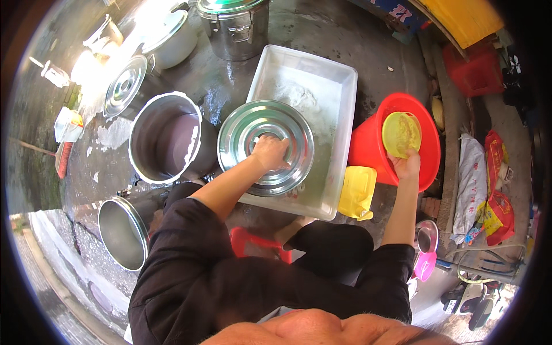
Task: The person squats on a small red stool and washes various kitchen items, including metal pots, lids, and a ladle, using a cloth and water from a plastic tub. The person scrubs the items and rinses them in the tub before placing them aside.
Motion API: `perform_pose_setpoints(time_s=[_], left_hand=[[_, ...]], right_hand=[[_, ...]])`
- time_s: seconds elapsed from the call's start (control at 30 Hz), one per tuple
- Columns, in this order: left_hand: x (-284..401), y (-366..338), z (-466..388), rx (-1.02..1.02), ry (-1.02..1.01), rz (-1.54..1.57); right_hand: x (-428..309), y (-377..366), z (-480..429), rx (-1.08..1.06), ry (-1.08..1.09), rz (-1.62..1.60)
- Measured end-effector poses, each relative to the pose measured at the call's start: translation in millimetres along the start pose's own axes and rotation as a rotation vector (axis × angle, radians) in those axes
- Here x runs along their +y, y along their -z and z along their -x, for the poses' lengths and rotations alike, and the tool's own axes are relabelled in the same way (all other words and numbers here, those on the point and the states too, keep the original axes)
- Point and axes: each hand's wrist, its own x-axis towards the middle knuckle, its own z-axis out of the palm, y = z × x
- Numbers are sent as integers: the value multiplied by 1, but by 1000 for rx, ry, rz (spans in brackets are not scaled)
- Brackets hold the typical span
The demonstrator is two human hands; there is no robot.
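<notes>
My left hand (pixel 271 152) grips the middle of a round stainless steel lid (pixel 265 114), which it holds over the near left part of a white plastic tub (pixel 350 103). Soapy, cloudy water (pixel 304 97) with foam lies in the tub. To the right, my right hand (pixel 405 164) has hold of a yellow plastic bowl (pixel 402 131) at its near edge. That bowl is over the mouth of a red plastic bucket (pixel 366 140); whether it touches water inside I cannot tell. A yellow plastic jug (pixel 357 194) sits between tub and bucket.
Left of the tub are a large metal pot (pixel 166 138) and a steel pot on its side (pixel 123 233). A lidded steel barrel (pixel 235 34) stands beyond. Woven sacks (pixel 468 185) lie at right. Below me is a red stool (pixel 241 241). The floor (pixel 215 92) is wet.
</notes>
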Motion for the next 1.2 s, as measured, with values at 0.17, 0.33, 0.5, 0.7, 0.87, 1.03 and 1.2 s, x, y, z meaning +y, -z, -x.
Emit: perform_pose_setpoints(time_s=[0.17,0.33,0.5,0.7,0.87,1.03,1.2], left_hand=[[17,5,6,-168,8,115],[29,-3,10,-239,41,127],[43,-3,13,-228,42,157],[39,16,18,-103,87,246],[16,23,10,339,181,259],[-13,43,-9,615,472,1245],[-9,63,8,534,375,2396]], right_hand=[[47,-36,66,-78,-194,22],[118,-88,112,-69,-244,352],[129,-107,152,-120,-199,567],[101,-85,168,-87,-179,453],[67,-69,168,-32,-43,296],[53,-63,153,-34,73,311],[53,-74,150,-20,79,671]])
